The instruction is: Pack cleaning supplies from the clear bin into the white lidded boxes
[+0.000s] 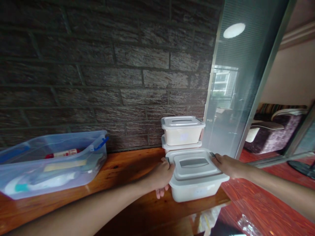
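A white lidded storage box (197, 188) with a grey inset handle on its lid is at the right end of the wooden table. My left hand (163, 173) grips its left side near the latch, thumb on top and some fingers showing below the rim. On the right side, my right hand (223, 164) is closed at the other latch, with its fingers partly hidden. Just behind stands a similar white box (183, 135), stacked on another lidded box (182, 146) that is mostly covered.
At the left, a clear plastic bin (98, 170) with blue handles holds bottles and other items. A dark brick wall (128, 75) rises behind the wooden table (130, 167). Right of the table are a glass door (228, 98), red wooden floor (261, 196) and a purple sofa (278, 137).
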